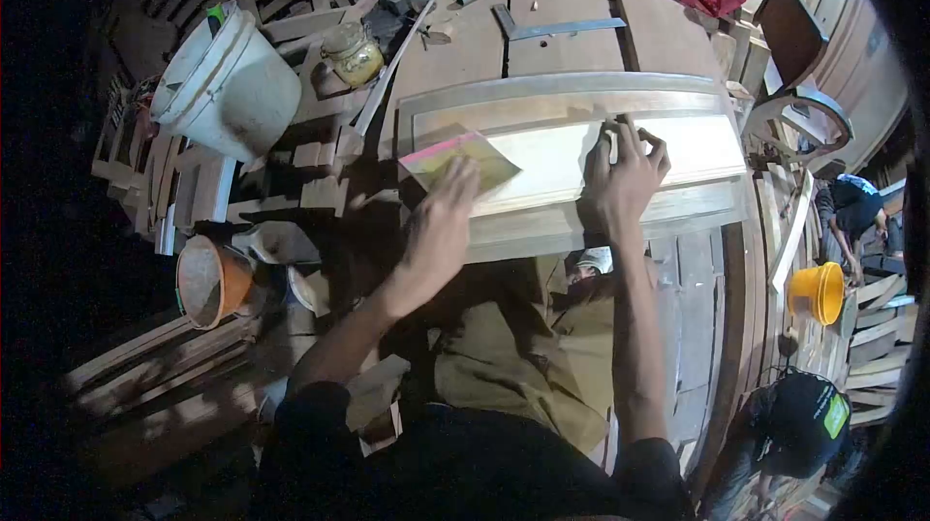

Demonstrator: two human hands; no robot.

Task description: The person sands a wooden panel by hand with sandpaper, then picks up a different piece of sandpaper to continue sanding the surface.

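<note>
A framed wooden panel (542,155) with a pale, brightly lit middle lies across the bench in front of me. My left hand (446,216) lies with its fingers on a yellowish sheet with a pink edge (475,155), at the panel's left end. Toward the right of the pale part, my right hand (630,172) has its fingers bent and touching the surface. Whether anything small is between those fingers cannot be made out.
A white bucket (237,85) and a jar (352,54) stand at the left, with an orange pot (208,281) below. Beyond the panel lies a metal square (567,29). Two other people (799,424) are at the right, near a yellow bucket (816,292).
</note>
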